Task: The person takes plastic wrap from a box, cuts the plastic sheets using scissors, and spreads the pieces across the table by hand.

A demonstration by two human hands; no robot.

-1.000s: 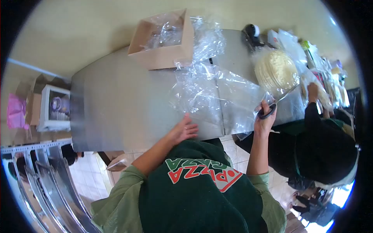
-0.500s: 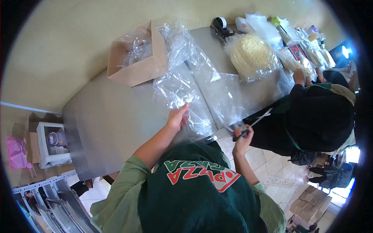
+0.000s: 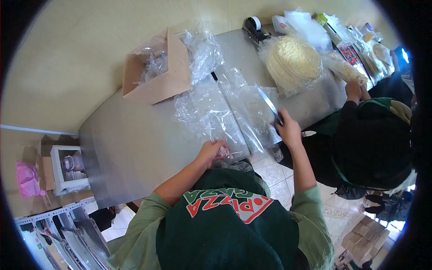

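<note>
Scissors (image 3: pixel 270 103) have swung up toward light, slippery film (image 3: pixel 209 112), right hand (image 3: pixel 290 130) clasped round their handles, left hand (image 3: pixel 212 152) apparently pinching its near edge, the surest hold.

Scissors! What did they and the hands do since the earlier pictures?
The right hand still holds the scissors, but they have swung from pointing right to pointing away and left. The left hand, open before, has closed on the clear plastic near the edge of the table. The cardboard box and bagged flat rounds stayed put.
</note>
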